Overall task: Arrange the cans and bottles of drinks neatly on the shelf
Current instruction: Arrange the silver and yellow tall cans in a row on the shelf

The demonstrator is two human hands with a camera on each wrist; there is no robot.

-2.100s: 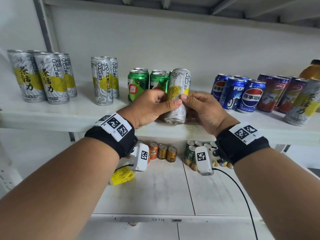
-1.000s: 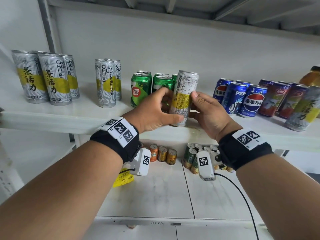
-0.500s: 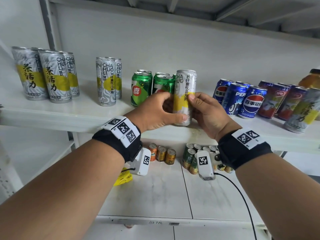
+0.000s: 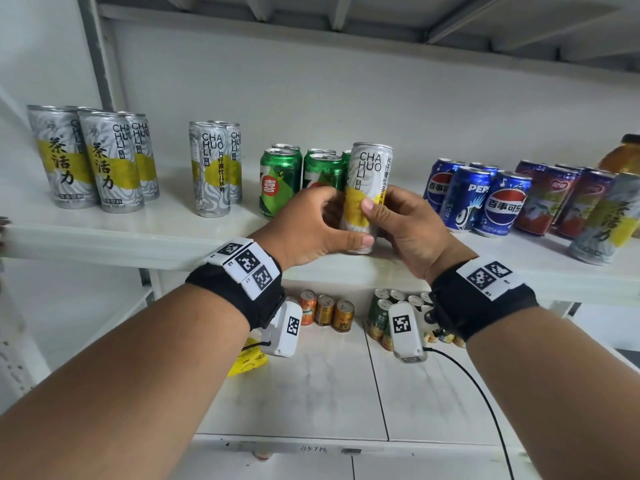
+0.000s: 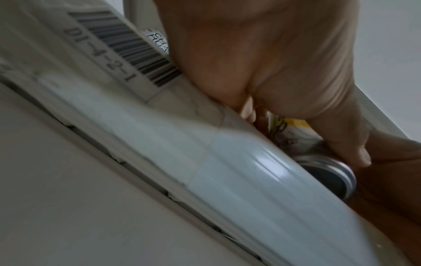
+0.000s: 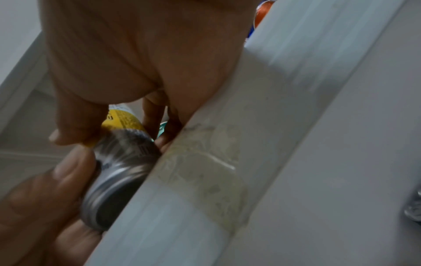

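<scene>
A tall silver and yellow can marked CHA HUO LI is upright at the front edge of the white shelf, in front of the green cans. My left hand grips its lower part from the left, thumb near the base. My right hand grips it from the right, thumb on the yellow band. In the left wrist view the can's base shows past the shelf lip, under my left hand. The right wrist view shows the can between my right hand and the lip.
Tall silver-yellow cans stand at the left and as a pair. Blue Pepsi cans, red cans, a tilted silver can and an orange bottle fill the right. Small cans sit on the lower shelf.
The can went from tilted to upright between both hands, and it turned so that the CHA HUO LI lettering now faces me. Both hands stayed on it.
</scene>
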